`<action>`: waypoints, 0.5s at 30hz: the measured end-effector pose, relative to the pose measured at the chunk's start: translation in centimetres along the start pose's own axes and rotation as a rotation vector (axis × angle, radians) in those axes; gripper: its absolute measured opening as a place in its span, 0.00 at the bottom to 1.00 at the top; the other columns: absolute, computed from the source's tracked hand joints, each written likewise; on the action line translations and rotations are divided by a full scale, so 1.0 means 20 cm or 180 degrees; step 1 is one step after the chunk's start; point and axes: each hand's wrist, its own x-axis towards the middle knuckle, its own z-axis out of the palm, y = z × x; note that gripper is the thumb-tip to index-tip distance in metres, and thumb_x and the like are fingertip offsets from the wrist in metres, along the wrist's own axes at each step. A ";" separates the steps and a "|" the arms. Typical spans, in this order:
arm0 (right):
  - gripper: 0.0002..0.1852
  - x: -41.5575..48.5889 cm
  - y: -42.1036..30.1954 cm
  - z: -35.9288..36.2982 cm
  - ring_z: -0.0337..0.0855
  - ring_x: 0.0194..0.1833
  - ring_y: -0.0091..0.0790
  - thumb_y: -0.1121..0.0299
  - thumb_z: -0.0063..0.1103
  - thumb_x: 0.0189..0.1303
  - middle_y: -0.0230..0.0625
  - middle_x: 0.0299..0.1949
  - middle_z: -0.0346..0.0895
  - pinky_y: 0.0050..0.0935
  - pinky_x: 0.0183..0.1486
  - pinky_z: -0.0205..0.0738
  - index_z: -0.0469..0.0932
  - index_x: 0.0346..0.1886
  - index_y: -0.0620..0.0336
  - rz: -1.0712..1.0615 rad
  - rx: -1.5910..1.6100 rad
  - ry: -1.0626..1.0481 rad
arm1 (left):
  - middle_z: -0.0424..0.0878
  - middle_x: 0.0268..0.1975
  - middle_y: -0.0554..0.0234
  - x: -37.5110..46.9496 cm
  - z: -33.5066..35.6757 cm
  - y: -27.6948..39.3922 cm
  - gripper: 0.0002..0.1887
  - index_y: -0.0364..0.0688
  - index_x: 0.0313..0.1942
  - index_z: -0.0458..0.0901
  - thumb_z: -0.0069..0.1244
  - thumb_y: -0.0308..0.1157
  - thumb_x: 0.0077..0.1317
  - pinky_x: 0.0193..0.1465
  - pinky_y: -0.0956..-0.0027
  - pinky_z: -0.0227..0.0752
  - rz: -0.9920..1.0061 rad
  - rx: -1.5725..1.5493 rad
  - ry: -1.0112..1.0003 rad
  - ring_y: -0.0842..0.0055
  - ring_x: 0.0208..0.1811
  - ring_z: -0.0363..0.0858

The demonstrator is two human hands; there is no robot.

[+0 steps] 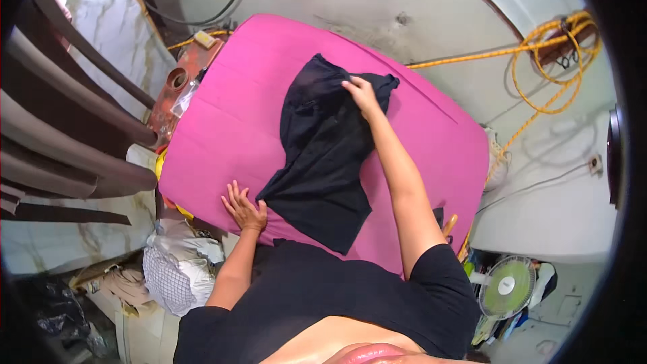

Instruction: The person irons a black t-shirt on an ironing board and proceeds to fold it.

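Note:
A black cloth garment (323, 162) lies spread with soft creases on a table padded with a pink cloth cover (227, 126). My right hand (362, 95) reaches over its far part, fingers bent on the fabric near the top edge; whether they pinch it is not clear. To the left, my left hand (245, 210) rests on the pink cover with fingers spread. Its thumb is beside the garment's near left corner. The garment's lower point reaches toward the table edge, close to my body.
A reddish surface (167, 106) with a round holder (177, 79) adjoins the table's left side. Brown curtains (76, 126) hang beyond. Yellow rope (551, 65) is coiled on the right wall. A green fan (507, 285) stands at lower right, and bundled cloth (177, 268) at lower left.

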 end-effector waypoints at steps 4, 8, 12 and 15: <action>0.20 -0.48 0.10 -0.75 0.77 0.42 0.21 0.66 0.63 0.59 0.25 0.41 0.82 0.22 0.45 0.69 0.81 0.54 0.63 0.0215 0.1216 -0.0111 | 0.60 0.74 0.46 -0.08 -0.01 0.04 0.22 0.44 0.52 0.71 0.50 0.41 0.58 0.78 0.40 0.31 0.0167 0.0152 0.0142 0.51 0.78 0.50; 0.13 -1.15 -0.03 -1.16 0.78 0.53 0.27 0.68 0.67 0.58 0.33 0.52 0.81 0.27 0.59 0.68 0.84 0.44 0.64 0.0069 0.0207 -0.0149 | 0.65 0.73 0.57 -0.18 0.00 0.03 0.15 0.49 0.46 0.79 0.53 0.40 0.59 0.76 0.35 0.29 0.0200 0.0115 0.0112 0.55 0.78 0.52; 0.10 -1.64 -0.08 -1.41 0.73 0.64 0.34 0.68 0.72 0.55 0.38 0.64 0.75 0.33 0.67 0.62 0.86 0.34 0.66 -0.0467 -0.1690 0.0434 | 0.76 0.63 0.70 -0.10 -0.04 0.13 0.12 0.50 0.44 0.82 0.55 0.32 0.58 0.71 0.24 0.22 0.0195 -0.0001 0.0105 0.66 0.71 0.66; 0.08 -1.95 -0.31 -1.52 0.65 0.71 0.37 0.69 0.71 0.55 0.37 0.67 0.73 0.38 0.71 0.56 0.87 0.34 0.65 -0.0399 -0.0265 0.1236 | 0.83 0.48 0.65 0.19 -0.26 0.34 0.10 0.45 0.45 0.80 0.52 0.26 0.63 0.76 0.33 0.25 0.0415 -0.0928 0.0483 0.67 0.54 0.80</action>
